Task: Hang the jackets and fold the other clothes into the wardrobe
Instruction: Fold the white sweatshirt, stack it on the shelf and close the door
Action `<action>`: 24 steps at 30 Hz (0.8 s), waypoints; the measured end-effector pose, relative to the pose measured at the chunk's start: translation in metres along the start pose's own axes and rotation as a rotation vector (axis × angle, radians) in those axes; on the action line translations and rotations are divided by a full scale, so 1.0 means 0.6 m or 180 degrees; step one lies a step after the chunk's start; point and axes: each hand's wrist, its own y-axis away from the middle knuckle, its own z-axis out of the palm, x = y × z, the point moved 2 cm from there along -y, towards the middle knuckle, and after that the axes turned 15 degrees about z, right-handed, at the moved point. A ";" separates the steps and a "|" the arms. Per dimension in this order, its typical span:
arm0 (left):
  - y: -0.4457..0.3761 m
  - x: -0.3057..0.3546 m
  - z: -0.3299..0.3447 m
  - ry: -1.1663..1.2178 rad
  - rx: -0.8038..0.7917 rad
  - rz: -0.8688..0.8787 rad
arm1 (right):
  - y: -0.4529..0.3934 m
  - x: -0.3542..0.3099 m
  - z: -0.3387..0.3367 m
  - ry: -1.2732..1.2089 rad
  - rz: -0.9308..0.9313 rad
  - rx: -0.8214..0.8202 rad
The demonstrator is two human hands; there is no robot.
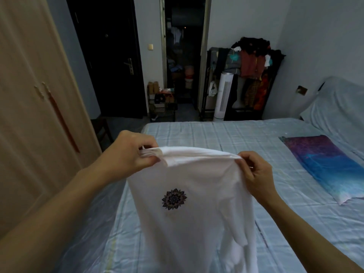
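Above a checked bed (216,134) beside a wardrobe (29,95), left hand (128,152) and right hand (256,174) each pinch a white shirt (197,203).

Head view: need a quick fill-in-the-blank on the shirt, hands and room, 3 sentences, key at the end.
1. The left hand and right hand hold the white shirt up by its ____ edge.
2. The print on the shirt is a dark ____.
3. The shirt hangs above the ____, which has a checked sheet.

Missing words: top; flower; bed
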 end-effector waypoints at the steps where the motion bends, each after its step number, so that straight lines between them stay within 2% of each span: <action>1: -0.017 -0.022 0.016 -0.0019 -0.0011 -0.0038 | -0.024 0.014 0.008 -0.0004 0.0056 -0.0029; 8: -0.142 -0.188 0.123 -0.0419 0.0162 -0.0183 | -0.218 0.128 0.087 -0.0011 0.0428 -0.0057; 15: -0.199 -0.260 0.137 -0.0885 0.0541 0.0047 | -0.376 0.129 0.121 -0.0226 0.0151 0.0093; 19: -0.186 -0.259 0.136 -0.0782 0.0593 0.0179 | -0.387 0.126 0.116 -0.0282 -0.0035 -0.0148; 24: -0.091 -0.223 0.182 -0.0482 0.0326 0.0196 | -0.283 0.159 0.103 0.0124 -0.0339 -0.0623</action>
